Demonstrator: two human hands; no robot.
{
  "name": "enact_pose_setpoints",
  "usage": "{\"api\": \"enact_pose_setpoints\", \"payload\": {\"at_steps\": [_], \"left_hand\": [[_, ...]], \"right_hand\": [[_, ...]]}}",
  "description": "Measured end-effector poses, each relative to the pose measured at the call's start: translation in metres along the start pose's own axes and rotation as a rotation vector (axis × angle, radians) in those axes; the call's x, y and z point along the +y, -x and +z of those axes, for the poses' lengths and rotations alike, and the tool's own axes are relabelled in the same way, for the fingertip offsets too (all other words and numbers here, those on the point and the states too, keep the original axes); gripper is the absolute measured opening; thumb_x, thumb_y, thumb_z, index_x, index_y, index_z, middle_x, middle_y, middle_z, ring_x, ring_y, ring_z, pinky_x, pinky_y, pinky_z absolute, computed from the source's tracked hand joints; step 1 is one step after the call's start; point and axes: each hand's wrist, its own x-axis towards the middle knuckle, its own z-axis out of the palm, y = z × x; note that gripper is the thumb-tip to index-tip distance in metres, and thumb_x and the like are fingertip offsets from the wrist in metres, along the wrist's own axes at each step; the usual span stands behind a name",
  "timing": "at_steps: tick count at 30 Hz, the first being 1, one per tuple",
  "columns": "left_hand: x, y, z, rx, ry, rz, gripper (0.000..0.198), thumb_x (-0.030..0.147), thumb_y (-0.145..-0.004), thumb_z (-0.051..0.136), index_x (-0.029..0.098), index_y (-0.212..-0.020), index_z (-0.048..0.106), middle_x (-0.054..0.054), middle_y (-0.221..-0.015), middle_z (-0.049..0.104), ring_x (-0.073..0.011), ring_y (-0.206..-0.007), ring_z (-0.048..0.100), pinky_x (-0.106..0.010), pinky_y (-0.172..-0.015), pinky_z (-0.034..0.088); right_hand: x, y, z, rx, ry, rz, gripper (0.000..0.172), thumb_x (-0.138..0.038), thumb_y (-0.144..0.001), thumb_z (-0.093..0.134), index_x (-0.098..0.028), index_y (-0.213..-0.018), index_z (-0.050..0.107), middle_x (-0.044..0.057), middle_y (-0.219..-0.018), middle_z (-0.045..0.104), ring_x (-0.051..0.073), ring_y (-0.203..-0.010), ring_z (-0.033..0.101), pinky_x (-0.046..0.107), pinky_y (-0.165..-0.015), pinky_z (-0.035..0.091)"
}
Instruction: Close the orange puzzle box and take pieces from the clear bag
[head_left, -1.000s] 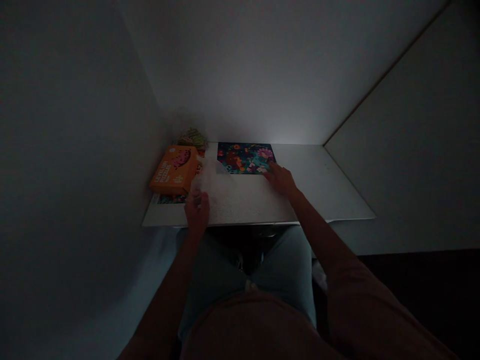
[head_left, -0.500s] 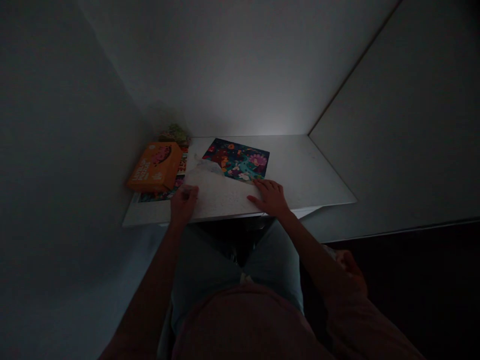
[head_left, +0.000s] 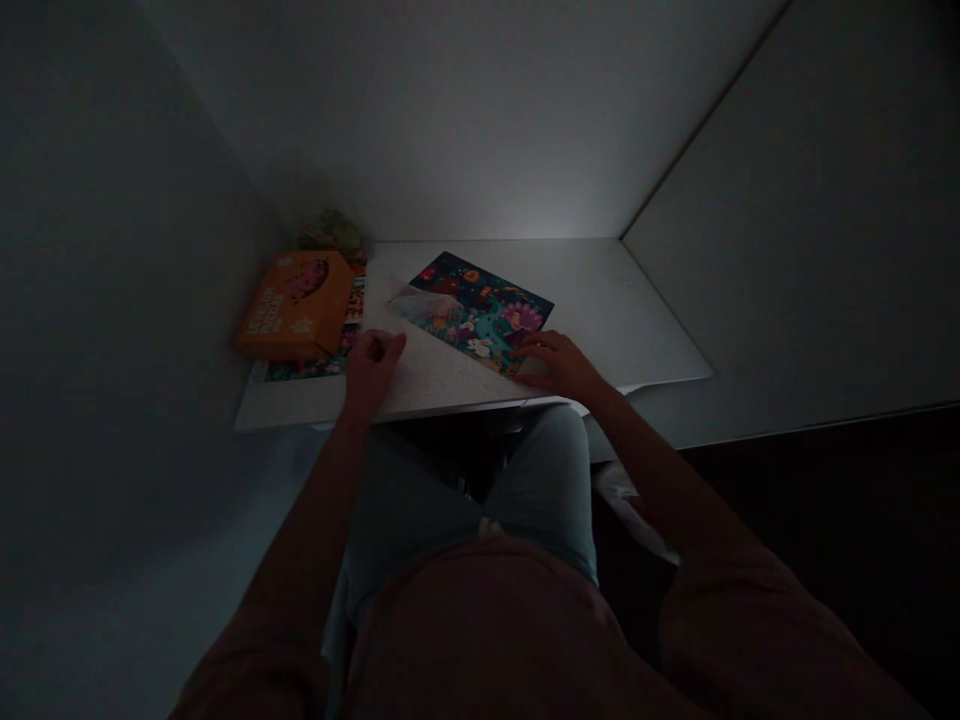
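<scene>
A colourful picture puzzle (head_left: 491, 315) lies at an angle on the white table, with dark blue, teal and pink figures. Over its left end rests a crumpled sheet of clear plastic (head_left: 424, 303). My right hand (head_left: 553, 365) grips the puzzle's near right corner, fingers bent over the picture and thumb at the edge. Left of the puzzle, close to the table's front edge, my left hand (head_left: 371, 370) is closed with its fingers curled. Whether anything is inside it cannot be made out in the dim light.
An orange puzzle box (head_left: 296, 310) stands at the table's left end on top of another colourful picture sheet (head_left: 307, 368). Behind it is a greenish crumpled bundle (head_left: 334, 232). Walls close in the white table (head_left: 622, 330) at back and sides. A whitish bag (head_left: 634, 510) lies low at right.
The puzzle has turned clockwise, its right corner coming nearer to me with my right hand, whose fingers have bent from flat to gripping. My left hand stays closed and has shifted slightly.
</scene>
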Motion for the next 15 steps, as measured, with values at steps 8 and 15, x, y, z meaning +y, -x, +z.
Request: {"api": "enact_pose_setpoints", "payload": {"at_steps": [8, 15], "left_hand": [[-0.015, -0.001, 0.001, -0.001, 0.059, 0.056, 0.043, 0.058, -0.102, 0.094, 0.029, -0.086, 0.067, 0.001, -0.084, 0.067, -0.0204, -0.084, 0.059, -0.039, -0.082, 0.049], [-0.021, -0.002, 0.002, -0.001, 0.051, 0.068, 0.039, 0.051, -0.105, 0.091, 0.029, -0.085, 0.066, 0.002, -0.081, 0.062, -0.0198, -0.081, 0.055, -0.039, -0.079, 0.045]], "right_hand": [[0.003, -0.038, -0.020, -0.150, 0.350, -0.542, 0.024, -0.039, -0.120, 0.085, -0.029, -0.141, 0.092, 0.015, -0.142, 0.093, 0.036, -0.126, 0.089, 0.049, -0.104, 0.070], [-0.003, -0.035, -0.021, -0.200, 0.431, -0.583, 0.026, -0.024, -0.124, 0.071, -0.028, -0.142, 0.091, 0.013, -0.141, 0.092, 0.030, -0.123, 0.085, 0.042, -0.102, 0.065]]}}
